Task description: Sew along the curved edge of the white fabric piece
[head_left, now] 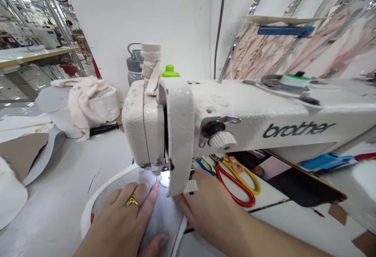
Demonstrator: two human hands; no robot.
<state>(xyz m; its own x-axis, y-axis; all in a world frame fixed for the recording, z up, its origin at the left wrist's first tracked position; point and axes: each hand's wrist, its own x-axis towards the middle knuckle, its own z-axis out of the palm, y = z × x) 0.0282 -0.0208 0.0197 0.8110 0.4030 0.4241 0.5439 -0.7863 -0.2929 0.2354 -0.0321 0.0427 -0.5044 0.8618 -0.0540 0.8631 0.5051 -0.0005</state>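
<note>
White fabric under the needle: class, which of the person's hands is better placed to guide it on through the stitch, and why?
Probably the left hand: it lies flat on the white fabric, fingertips beside the needle. The right hand sits partly behind the machine head.

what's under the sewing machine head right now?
White fabric lies lit under the sewing machine head, with the left hand and right hand flat on it. The head's face guard covers most of the needle and presser foot.
</note>
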